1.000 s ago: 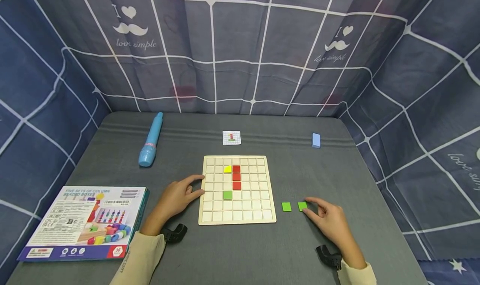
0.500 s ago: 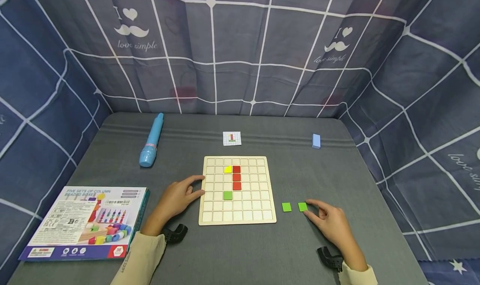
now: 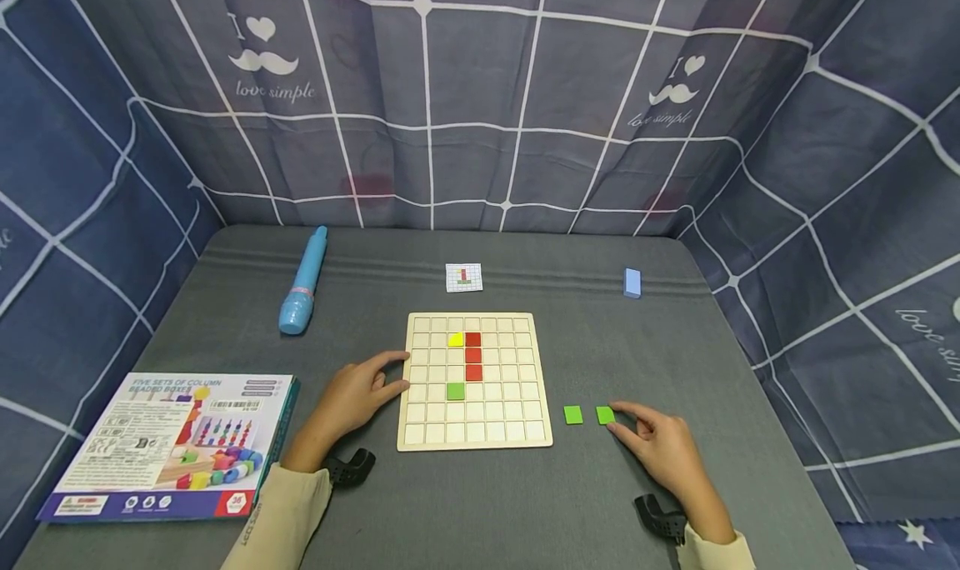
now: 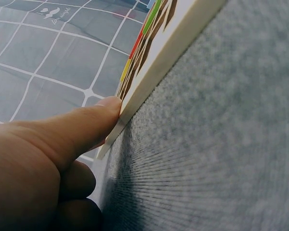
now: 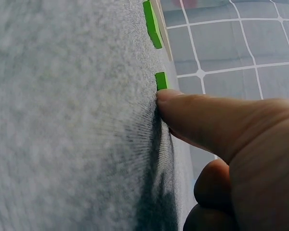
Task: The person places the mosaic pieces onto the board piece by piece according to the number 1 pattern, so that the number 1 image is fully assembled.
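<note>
A pale wooden grid board [image 3: 476, 428] lies on the table, with several red tiles [image 3: 473, 355], one yellow piece [image 3: 456, 339] and one green tile [image 3: 455, 392] in its cells. My left hand [image 3: 356, 395] touches the board's left edge with thumb and index fingertips set apart; the left wrist view shows the thumb [image 4: 103, 113] against its side. To the right, my right hand [image 3: 660, 437] pinches a loose green square tile [image 3: 605, 415] on the table between thumb and index finger. The right wrist view has the thumb [image 5: 183, 103] over that tile's near end. Another green tile [image 3: 573, 414] lies between it and the board.
Behind the board lies a small pattern card [image 3: 463, 277]. A blue block [image 3: 632, 282] is at the back right, and a blue microphone-shaped object [image 3: 302, 287] at the back left. A printed box [image 3: 165, 445] sits beside my left forearm. Patterned cloth [image 3: 480, 95] encloses the table.
</note>
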